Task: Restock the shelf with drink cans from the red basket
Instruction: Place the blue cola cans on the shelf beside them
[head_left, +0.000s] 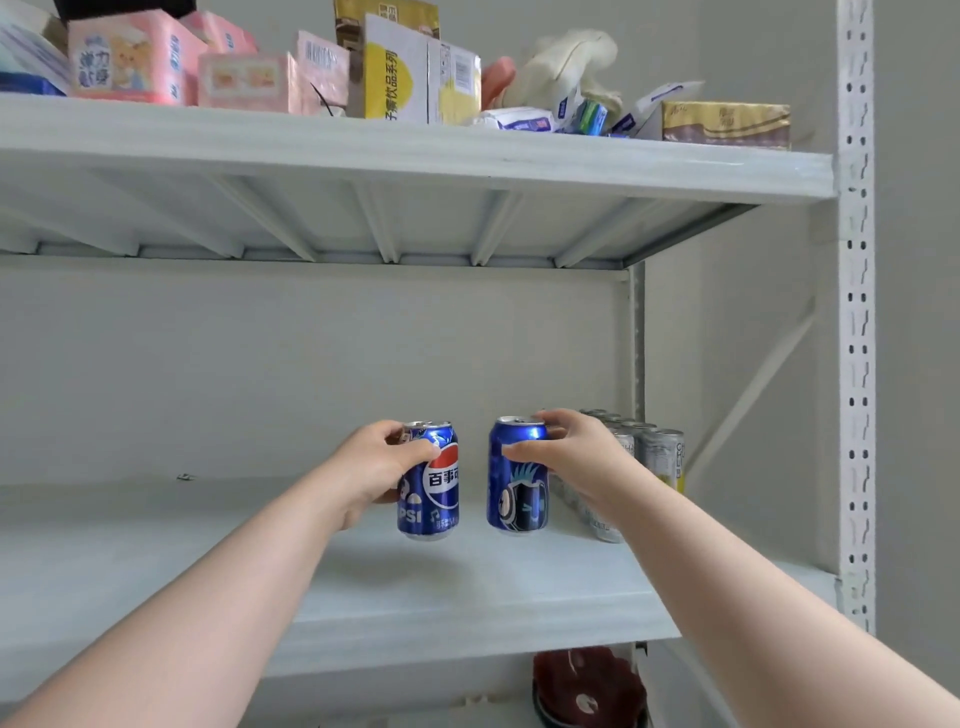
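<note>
My left hand (376, 467) holds a blue Pepsi can (430, 480), with the fingers closed around its left side and the thumb on the front near the top. My right hand (576, 452) holds a second blue can (518, 475); the thumb lies across its front and the other fingers go over the rim and behind it. Both cans are upright, side by side, with a small gap between them. They are over the middle shelf (467, 603). I cannot tell for sure if their bottoms touch the shelf or are just above it.

Just to the right of my right hand there is a row of silver cans (660, 457). They stand on the same shelf, at its right end, and the row goes back toward the wall. My right wrist hides some of them. The left part of this shelf is bare.

On the top shelf (415, 150) there are pink packs (130, 57), a yellow-and-white box (410, 73) and other packages. Below the middle shelf, a dark red thing (587, 686) shows partly; I cannot tell what it is. The white post (856, 312) with holes is at the right.
</note>
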